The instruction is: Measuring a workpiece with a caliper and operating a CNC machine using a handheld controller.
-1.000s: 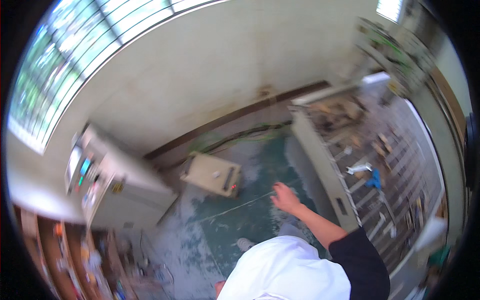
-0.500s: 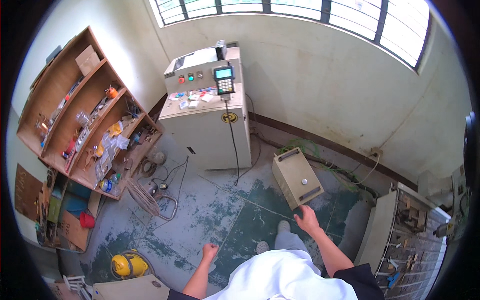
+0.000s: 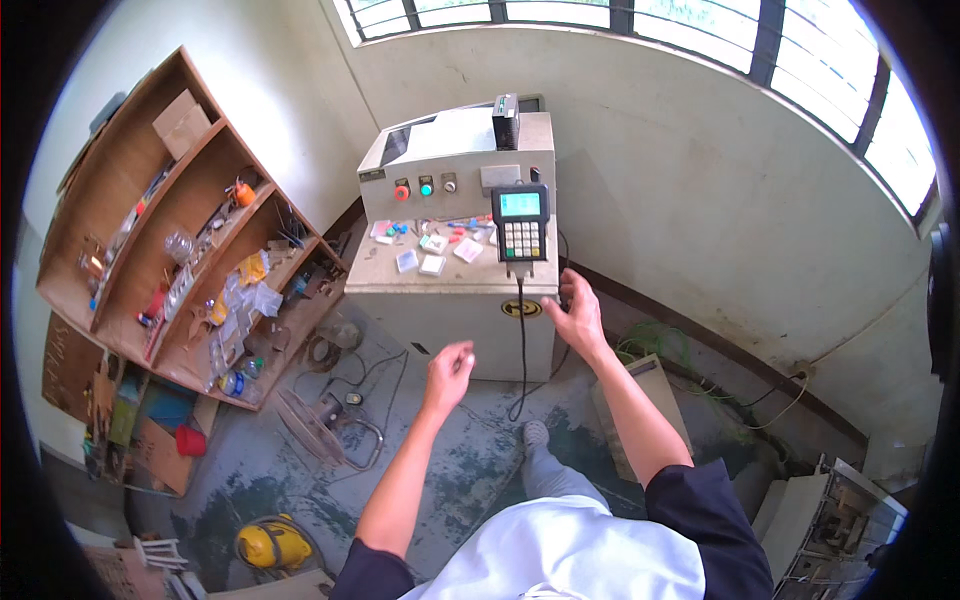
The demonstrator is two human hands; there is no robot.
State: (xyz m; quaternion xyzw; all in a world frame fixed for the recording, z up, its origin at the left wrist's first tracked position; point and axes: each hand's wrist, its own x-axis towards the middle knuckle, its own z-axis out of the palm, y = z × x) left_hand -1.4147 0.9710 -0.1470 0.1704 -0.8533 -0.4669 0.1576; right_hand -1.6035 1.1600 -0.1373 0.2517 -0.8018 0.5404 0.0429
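My right hand [image 3: 578,310] is raised with its thumb and fingers apart, empty, just below and right of a handheld keypad controller [image 3: 521,225]. The controller has a lit screen and stands at the right front edge of a beige control cabinet [image 3: 450,332]; its black cable [image 3: 522,350] hangs down the front. My left hand [image 3: 450,375] is lower, in front of the cabinet, with its fingers curled in and nothing visible in them. Small plastic boxes [image 3: 432,265] and loose coloured bits lie on the cabinet's ledge, below its red and green buttons [image 3: 414,190].
A wooden shelf [image 3: 150,215] with clutter leans at the left. A fan [image 3: 312,425] lies on the floor beside cables, and a yellow vacuum [image 3: 272,545] is at the lower left. Right of the cabinet sits a beige box [image 3: 655,400], partly behind my right forearm.
I have stepped closer to the cabinet, so it looks larger. Both hands have risen and moved forward; the right one has left the beige box and come near the controller.
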